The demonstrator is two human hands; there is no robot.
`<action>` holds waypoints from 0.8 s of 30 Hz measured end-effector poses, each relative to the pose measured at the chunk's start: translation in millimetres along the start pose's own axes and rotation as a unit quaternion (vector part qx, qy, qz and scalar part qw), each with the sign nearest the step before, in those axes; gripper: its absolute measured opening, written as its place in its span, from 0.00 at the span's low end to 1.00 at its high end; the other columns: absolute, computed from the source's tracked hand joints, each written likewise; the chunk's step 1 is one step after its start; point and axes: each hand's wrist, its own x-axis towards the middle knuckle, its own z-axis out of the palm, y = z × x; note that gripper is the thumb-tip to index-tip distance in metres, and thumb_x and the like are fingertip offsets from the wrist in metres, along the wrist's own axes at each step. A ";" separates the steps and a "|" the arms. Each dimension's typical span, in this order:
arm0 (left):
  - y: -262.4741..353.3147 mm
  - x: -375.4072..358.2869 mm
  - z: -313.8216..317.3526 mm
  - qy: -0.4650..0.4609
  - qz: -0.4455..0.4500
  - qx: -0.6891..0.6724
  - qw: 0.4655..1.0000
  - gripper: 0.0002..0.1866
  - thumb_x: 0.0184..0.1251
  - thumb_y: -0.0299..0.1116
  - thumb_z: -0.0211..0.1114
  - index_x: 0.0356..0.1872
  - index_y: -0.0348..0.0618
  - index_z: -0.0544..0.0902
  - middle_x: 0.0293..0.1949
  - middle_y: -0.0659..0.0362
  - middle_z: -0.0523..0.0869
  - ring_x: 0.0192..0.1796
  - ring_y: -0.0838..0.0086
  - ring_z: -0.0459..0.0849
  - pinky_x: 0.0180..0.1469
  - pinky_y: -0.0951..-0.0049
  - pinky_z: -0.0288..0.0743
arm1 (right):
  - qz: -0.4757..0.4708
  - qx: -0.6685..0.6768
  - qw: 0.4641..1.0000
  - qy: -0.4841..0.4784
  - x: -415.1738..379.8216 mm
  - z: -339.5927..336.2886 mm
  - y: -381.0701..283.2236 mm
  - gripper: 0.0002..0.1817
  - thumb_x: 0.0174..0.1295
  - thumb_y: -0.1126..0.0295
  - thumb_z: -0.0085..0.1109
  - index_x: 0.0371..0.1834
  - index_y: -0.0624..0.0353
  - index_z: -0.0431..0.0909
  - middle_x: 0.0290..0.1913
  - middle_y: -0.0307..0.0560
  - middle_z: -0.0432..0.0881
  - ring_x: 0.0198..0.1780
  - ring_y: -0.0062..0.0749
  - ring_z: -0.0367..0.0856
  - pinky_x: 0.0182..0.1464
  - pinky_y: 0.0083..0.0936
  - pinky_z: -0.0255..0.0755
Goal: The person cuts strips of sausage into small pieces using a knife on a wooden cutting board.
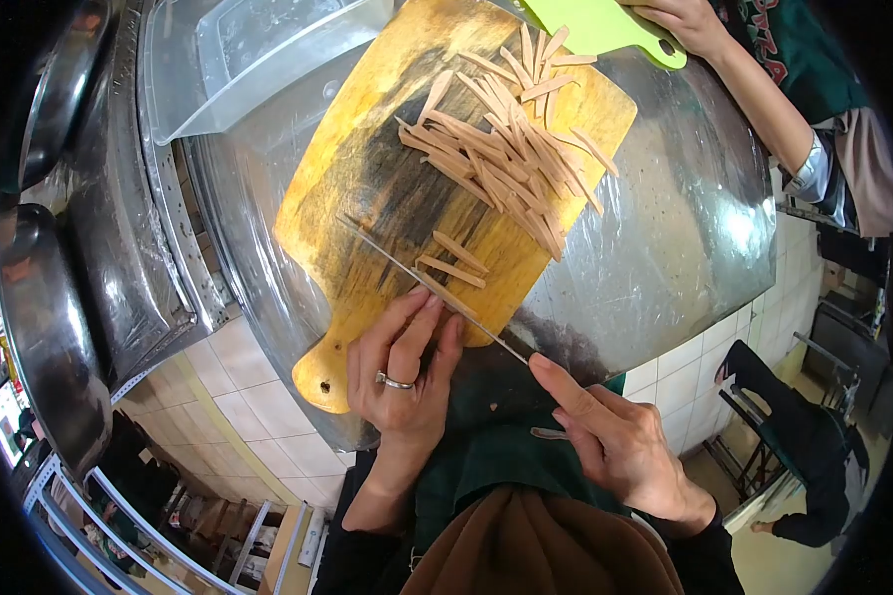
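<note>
A wooden cutting board (357, 188) with dark stains lies on a plastic-covered table. My right hand (615, 436) grips a knife (387, 253), whose long thin blade slants across the lower part of the board. Close behind the blade, my left hand (402, 362), with a ring on one finger, has its fingertips bent down on a pinkish-brown food piece (448, 298). Two cut strips (456, 260) lie just beyond the blade. Farther up the board is a loose pile of similar strips (506, 159). Fingers partly cover the piece under my left hand.
A clear plastic container (258, 69) stands at the upper left. At the top right, another person's hand (690, 22) rests on a green cutting board (605, 30). Metal pans (45, 327) line the left side. Another person (814, 446) is at the lower right.
</note>
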 end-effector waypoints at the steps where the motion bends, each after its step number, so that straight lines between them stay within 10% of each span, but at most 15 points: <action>1: 0.3 0.2 -0.4 -0.002 -0.001 0.001 1.000 0.19 0.52 0.24 0.85 0.48 0.45 0.92 0.50 0.60 0.93 0.47 0.67 0.90 0.48 0.71 0.81 | -0.001 0.000 1.000 -0.002 0.3 0.1 -0.3 0.40 0.71 0.77 0.64 0.84 0.38 0.65 0.24 0.48 0.73 0.21 0.40 0.75 0.30 0.41 0.79; 24: 11.7 3.7 -14.1 -0.073 -0.035 0.004 0.997 0.16 0.65 0.21 0.76 0.52 0.44 0.90 0.55 0.55 0.88 0.53 0.60 0.88 0.57 0.64 0.81 | -0.046 0.005 0.998 0.052 43.8 -10.1 9.5 0.33 0.74 0.78 0.59 0.82 0.46 0.68 0.50 0.61 0.89 0.35 0.57 0.89 0.39 0.44 0.84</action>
